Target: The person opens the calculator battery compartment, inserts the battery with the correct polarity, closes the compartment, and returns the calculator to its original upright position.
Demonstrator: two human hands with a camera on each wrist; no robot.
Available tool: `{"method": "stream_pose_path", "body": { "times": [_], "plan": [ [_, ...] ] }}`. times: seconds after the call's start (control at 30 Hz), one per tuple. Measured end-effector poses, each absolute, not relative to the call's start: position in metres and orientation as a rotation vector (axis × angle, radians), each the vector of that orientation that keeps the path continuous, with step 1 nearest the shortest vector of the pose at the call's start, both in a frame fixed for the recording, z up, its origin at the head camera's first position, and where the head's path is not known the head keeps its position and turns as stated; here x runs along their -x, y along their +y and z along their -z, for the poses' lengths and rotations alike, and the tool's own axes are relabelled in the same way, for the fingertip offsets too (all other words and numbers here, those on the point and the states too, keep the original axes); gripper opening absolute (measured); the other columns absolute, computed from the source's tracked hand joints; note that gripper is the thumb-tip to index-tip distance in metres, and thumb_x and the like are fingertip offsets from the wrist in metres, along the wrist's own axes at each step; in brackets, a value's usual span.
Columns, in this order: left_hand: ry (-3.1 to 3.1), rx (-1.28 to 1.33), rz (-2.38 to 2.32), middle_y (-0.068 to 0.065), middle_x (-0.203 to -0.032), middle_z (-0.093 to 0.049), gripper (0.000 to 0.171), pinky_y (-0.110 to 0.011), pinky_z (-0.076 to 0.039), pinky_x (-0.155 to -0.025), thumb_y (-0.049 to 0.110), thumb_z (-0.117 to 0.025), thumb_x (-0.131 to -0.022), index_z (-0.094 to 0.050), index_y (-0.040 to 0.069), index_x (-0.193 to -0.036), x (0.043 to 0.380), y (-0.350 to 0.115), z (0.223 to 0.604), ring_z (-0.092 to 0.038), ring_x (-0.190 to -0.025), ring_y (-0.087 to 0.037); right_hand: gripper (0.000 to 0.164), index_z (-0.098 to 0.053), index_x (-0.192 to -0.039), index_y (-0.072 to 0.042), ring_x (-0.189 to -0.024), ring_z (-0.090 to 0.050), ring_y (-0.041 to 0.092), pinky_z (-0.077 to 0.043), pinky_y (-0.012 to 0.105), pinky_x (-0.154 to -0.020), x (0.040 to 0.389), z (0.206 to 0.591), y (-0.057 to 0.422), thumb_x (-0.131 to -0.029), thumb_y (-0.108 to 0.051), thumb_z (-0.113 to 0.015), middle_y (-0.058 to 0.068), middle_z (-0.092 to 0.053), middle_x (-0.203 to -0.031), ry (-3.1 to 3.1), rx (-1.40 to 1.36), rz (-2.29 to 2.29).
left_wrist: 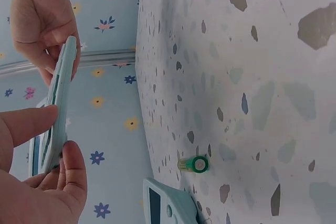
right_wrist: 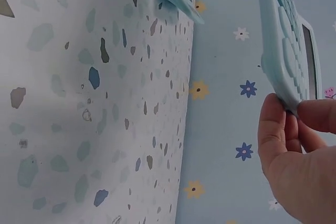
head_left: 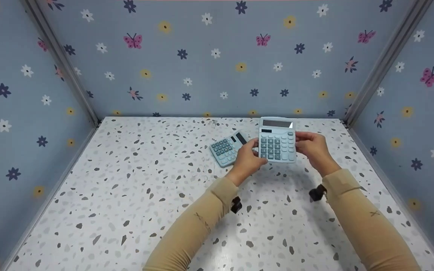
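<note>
In the head view, a tilted calculator is borne toward twelve o'clock on the speckled surface; beside it, a green battery is seen.

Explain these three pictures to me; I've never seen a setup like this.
There is no machine: these are a person's bare hands. The wide picture comes from a camera worn on the head, looking forward and down. The two sideways-looking ones come from cameras worn on the left and right wrists. The left hand and right hand grip opposite sides of a raised pale blue calculator. On the speckled table lies a second calculator. The wrist views also show a small green cylinder near it, apparently a battery.
</note>
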State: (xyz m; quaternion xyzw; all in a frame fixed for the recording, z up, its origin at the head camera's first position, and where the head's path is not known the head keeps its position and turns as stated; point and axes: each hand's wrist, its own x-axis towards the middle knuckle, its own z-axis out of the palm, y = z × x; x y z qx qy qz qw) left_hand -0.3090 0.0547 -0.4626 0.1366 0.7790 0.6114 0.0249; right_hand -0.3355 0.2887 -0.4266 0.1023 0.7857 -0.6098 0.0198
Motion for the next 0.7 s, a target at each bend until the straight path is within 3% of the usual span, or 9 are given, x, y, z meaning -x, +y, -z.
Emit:
{"method": "stream_pose_path", "body": {
  "times": [0.17,0.37,0.53,0.7],
  "plan": [
    [2.457,-0.432,-1.888,-0.015,-0.125,-0.065,0.076,-0.025,-0.06,-0.078,-0.009,-0.077,-0.083,-0.055,0.0,-0.155,0.31,0.063,0.466,-0.067,-0.095,-0.018,0.049,-0.055,-0.153,0.004,-0.111,-0.067,0.016,-0.062,0.021,-0.09,0.338,0.434,0.294,-0.104,0.006,-0.052,0.016,-0.063,-0.136,2.464,-0.333,1.848],
    [2.48,-0.416,-1.863,-0.013,-0.115,-0.064,0.073,-0.022,-0.058,-0.073,-0.01,-0.079,-0.08,-0.059,-0.002,-0.15,0.312,0.069,0.475,-0.062,-0.087,-0.013,0.05,-0.053,-0.153,0.007,-0.11,-0.067,0.016,-0.062,0.021,-0.088,0.341,0.443,0.3,-0.103,0.007,-0.051,0.017,-0.061,-0.136,2.455,-0.339,1.827],
    [2.508,-0.401,-1.843,-0.012,-0.111,-0.067,0.066,-0.02,-0.055,-0.073,-0.012,-0.078,-0.077,-0.065,-0.003,-0.142,0.312,0.076,0.486,-0.06,-0.085,-0.011,0.051,-0.054,-0.153,0.006,-0.116,-0.065,0.019,-0.062,0.029,-0.099,0.342,0.451,0.302,-0.103,0.007,-0.052,0.018,-0.06,-0.139,2.474,-0.361,1.766],
    [2.541,-0.416,-1.828,-0.014,-0.107,-0.073,0.054,-0.024,-0.057,-0.079,-0.013,-0.076,-0.077,-0.07,-0.004,-0.13,0.31,0.084,0.498,-0.066,-0.089,-0.017,0.052,-0.053,-0.154,0.006,-0.122,-0.063,0.024,-0.058,0.039,-0.111,0.342,0.46,0.306,-0.102,0.007,-0.052,0.02,-0.06,-0.143,2.481,-0.398,1.696]
  ]
}}
